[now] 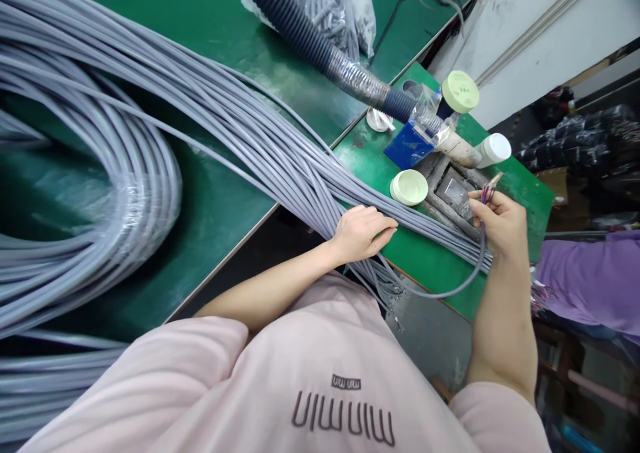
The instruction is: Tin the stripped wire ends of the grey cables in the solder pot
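Observation:
Long grey cables [280, 146] run in a loose bundle across the tables, some passing beneath my left hand [363, 232]. This hand is closed over the bundle, its fingertips partly hidden. My right hand [503, 220] pinches the end of one grey cable, where thin coloured wires [486, 193] fan out. From there the cable loops [453, 295] down and back toward my left hand. The coloured wires are above the right edge of a small solder pot [456, 193] with a shiny surface and a crusted grey rim.
A ribbed extraction hose [300, 23] with a blue plate [407, 148] reaches over the pot. Around it stand an open pale tub [409, 187], a white-lidded jar [495, 150] and a green-lidded jar [460, 92]. A taped cable coil [143, 206] lies left. A purple sleeve [585, 276] shows right.

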Demonstrator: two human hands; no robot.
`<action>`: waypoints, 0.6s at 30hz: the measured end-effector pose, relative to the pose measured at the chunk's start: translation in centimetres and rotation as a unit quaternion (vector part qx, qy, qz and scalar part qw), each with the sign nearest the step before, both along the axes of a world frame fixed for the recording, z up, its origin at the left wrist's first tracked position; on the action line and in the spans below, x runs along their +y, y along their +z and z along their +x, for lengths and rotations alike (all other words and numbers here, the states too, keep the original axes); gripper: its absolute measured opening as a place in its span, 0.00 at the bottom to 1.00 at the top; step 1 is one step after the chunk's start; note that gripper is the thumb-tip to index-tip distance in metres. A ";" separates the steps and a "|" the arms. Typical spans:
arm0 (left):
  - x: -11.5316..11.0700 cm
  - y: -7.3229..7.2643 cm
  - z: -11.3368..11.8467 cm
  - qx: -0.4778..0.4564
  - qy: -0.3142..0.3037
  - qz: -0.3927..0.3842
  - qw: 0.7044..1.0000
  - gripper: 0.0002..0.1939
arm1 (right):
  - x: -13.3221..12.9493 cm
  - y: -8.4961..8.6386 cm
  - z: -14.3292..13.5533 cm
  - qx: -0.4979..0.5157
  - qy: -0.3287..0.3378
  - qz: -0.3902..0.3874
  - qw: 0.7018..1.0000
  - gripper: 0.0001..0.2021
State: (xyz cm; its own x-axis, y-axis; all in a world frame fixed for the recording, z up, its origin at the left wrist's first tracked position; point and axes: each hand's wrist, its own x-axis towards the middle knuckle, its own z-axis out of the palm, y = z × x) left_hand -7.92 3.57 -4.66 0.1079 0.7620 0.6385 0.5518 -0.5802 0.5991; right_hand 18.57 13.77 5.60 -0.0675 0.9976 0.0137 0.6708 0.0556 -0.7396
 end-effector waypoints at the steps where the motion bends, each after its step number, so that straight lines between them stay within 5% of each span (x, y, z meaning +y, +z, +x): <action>1: 0.0 0.1 0.0 -0.012 -0.004 -0.012 1.000 0.09 | -1.2 0.2 -0.9 0.072 0.002 -0.022 0.997 0.13; 4: -0.3 0.9 0.4 -0.118 -0.036 -0.080 0.989 0.09 | -4.4 0.2 -4.0 0.203 0.029 -0.042 0.978 0.12; 6: -0.7 1.8 1.3 -0.234 -0.091 -0.164 0.954 0.11 | -6.1 -0.1 -6.2 0.243 0.038 -0.030 0.969 0.09; 11: -1.9 2.9 4.5 -0.474 -0.249 -0.333 0.776 0.23 | -9.1 -1.2 -10.5 0.334 0.037 -0.053 0.940 0.07; 13: -2.4 3.0 5.2 -0.514 -0.259 -0.357 0.736 0.23 | -10.0 -1.5 -11.3 0.358 0.031 -0.075 0.930 0.07; 18: -3.5 3.6 5.0 -0.531 -0.261 -0.420 0.688 0.23 | -11.4 -1.3 -11.4 0.339 0.010 -0.102 0.935 0.10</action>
State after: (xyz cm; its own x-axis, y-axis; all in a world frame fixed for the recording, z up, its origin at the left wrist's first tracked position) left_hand -2.96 0.05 -1.09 0.3198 0.9446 -0.0745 -0.6078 0.2648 0.7486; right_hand 7.17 2.38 4.27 -0.1300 0.9829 -0.1301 0.0443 -0.1253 -0.9911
